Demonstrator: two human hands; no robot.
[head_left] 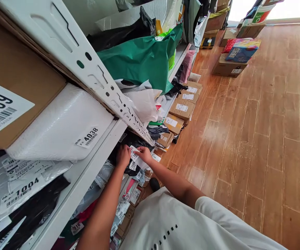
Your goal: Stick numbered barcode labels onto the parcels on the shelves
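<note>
Low between the shelves, my left hand [123, 155] is closed at the left edge of a white printed label [133, 154]. My right hand [144, 154] pinches the same label from the right, with thumb and finger together. Just under it is another white sticker [132, 165] reading about 1004, on a dark plastic parcel. Black plastic bags [136, 140] lie right behind my hands. Whether the label is loose or stuck to a parcel, I cannot tell.
A white perforated shelf post [97, 71] slants above my hands. On the shelf at left sit a white parcel marked 4038 [61, 121] and a cardboard box [17, 59]. A green bag [142, 57] overhangs beyond. Boxes [182, 107] line the wooden floor [243, 139].
</note>
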